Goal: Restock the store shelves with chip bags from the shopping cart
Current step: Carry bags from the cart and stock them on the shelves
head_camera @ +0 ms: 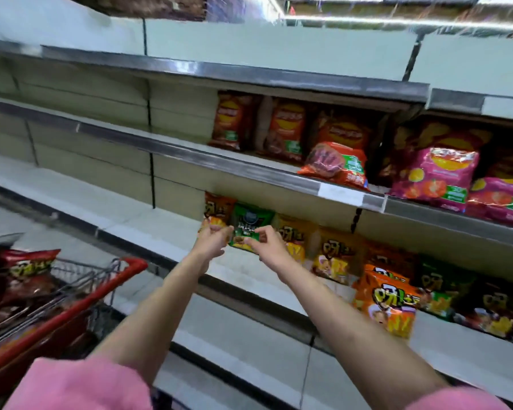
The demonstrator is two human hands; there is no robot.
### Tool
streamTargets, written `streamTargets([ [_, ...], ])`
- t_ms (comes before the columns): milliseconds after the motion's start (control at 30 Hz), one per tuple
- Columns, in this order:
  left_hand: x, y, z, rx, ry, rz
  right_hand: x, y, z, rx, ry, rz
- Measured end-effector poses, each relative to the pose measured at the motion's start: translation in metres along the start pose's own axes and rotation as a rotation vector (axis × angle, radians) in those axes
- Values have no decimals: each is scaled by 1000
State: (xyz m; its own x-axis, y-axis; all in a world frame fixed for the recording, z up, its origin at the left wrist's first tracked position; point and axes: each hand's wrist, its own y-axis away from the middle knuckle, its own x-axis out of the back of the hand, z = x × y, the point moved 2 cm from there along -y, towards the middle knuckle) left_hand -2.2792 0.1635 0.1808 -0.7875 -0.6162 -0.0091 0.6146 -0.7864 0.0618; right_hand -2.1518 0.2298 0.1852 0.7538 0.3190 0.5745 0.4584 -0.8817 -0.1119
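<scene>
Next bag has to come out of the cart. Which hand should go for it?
Left, probably. The cart sits on the left, nearer the left hand. Both hands grip the green bag on the shelf; the right hand would have to cross over.

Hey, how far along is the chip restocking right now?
Partly done. Red chip bags and pink bags already stand on the upper shelf, orange bags on the one below. In hand: the left hand and right hand hold a green bag at that lower shelf. Left: more bags wait in the red cart, and the shelves' left stretches are bare.
</scene>
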Motion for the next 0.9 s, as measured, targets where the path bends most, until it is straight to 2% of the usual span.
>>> streamTargets([
  [300, 177, 20, -10, 56, 42, 319, -134, 16, -96, 119, -106, -257],
  [533, 265, 51, -35, 125, 57, 491, -229, 32, -135, 194, -129, -469],
  [700, 341, 58, -55, 144, -63, 647, -292, 32, -162, 238, -124, -617],
  [900, 420, 41, -52, 162, -88, 826, -369, -3, -201, 289, -128, -709],
])
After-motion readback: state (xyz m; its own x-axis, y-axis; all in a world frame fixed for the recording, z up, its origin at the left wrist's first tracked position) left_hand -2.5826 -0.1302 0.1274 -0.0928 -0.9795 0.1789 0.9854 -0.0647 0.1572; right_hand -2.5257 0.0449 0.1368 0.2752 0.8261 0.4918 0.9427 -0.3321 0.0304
